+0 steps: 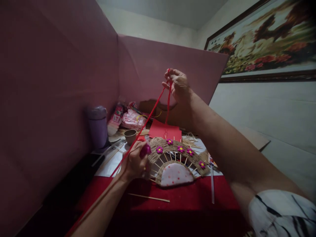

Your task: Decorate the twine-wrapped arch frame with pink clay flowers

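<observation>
High above the table, my right hand (179,84) pinches a red cord (155,105). One length slants down past my left wrist, and another drops toward the red paper. My left hand (135,161) is closed around a small magenta piece (145,150); its exact kind is unclear. Beside those fingers lies a fan-shaped craft (176,144), with a coiled twine band, thin stick ribs and magenta flowers with yellow centres. A white, red-dotted half-round pad (176,174) forms its base. The left end of the fan is partly hidden by my left hand.
A loose stick (149,197) lies on the red tablecloth (187,197). Behind are red paper (160,129), a small cup (130,135), thin sticks and pink bags (133,119). A purple lidded tumbler (98,128) stands left, near pink partition panels (153,62).
</observation>
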The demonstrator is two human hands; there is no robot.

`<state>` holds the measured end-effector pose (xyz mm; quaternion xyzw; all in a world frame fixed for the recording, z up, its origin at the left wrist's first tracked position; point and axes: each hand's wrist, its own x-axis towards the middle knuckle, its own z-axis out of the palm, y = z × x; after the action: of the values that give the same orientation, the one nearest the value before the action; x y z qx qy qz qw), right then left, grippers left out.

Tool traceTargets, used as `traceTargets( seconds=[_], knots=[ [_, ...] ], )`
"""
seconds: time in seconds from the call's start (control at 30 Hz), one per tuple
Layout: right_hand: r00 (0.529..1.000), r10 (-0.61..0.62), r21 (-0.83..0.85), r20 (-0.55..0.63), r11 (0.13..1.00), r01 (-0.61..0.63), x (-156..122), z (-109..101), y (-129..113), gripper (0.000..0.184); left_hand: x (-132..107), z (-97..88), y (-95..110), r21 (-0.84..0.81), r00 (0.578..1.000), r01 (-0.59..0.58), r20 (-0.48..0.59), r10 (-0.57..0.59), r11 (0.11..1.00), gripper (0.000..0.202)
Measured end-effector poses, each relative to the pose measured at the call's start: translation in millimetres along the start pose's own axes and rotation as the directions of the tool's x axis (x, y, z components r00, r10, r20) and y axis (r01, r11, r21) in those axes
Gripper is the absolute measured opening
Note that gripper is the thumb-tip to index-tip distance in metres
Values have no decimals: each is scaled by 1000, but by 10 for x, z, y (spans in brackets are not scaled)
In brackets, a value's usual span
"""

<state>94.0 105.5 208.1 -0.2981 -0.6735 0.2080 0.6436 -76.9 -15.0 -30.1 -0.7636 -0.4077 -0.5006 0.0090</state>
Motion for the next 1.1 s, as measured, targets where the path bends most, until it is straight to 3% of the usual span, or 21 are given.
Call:
traceTargets(
  seconds=[0.13, 0.2, 0.27, 0.33, 0.37, 0.4, 0.5, 0.6, 0.67, 0.7, 0.83, 0.9, 0.97, 1.1],
  knots=[
    [961, -243, -185, -130, 958, 217, 310, -89, 68, 42, -27, 29, 7, -7, 999, 5, 51, -5, 1000, 37],
    [941, -283, -246, -183, 940, 235, 338, -107, 110, 43, -48, 51, 14, 13, 996, 55, 65, -56, 998, 41],
    [964, -182, -255, -195, 958, 129, 235, -59, 172, 31, -63, 64, 32, 35, 992, 86, 85, -89, 996, 43],
    [992, 79, -216, -97, 971, -99, 17, 54, 250, 29, -66, 56, 59, 56, 987, 75, 136, -82, 996, 42],
    [979, 204, -205, 10, 959, -197, -120, 125, 290, 31, -62, 45, 74, 60, 984, 62, 164, -71, 996, 41],
    [937, 309, -210, 164, 939, -273, -267, 199, 327, 30, -57, 30, 89, 66, 980, 54, 187, -65, 996, 41],
    [856, 380, -244, 350, 919, -308, -710, 391, 392, 25, -37, -12, 124, 89, 973, 52, 222, -71, 995, 39],
    [684, 303, -267, 663, 950, -162, -1096, 487, 355, 25, -34, -17, 127, 123, 972, 58, 218, -84, 991, 37],
    [593, 272, -277, 758, 957, -85, -1305, 495, 281, 20, -43, 5, 111, 144, 971, 62, 222, -93, 988, 35],
    [570, 259, -281, 780, 958, -52, -1393, 488, 238, 19, -50, 20, 100, 156, 970, 68, 221, -102, 985, 33],
    [538, 168, -330, 826, 918, 221, -1639, 444, 88, 22, -73, 64, 62, 181, 972, 123, 178, -156, 976, 21],
    [563, 129, -363, 817, 873, 327, -1715, 441, 43, 13, -77, 68, 57, 160, 971, 146, 165, -173, 976, 18],
    [585, 114, -406, 803, 823, 397, -1767, 454, 15, 4, -78, 72, 59, 138, 967, 170, 167, -192, 976, 15],
    [567, 158, -445, 808, 794, 413, -1790, 502, 20, 6, -77, 111, 56, 147, 951, 224, 181, -249, 963, 13]
  ],
)
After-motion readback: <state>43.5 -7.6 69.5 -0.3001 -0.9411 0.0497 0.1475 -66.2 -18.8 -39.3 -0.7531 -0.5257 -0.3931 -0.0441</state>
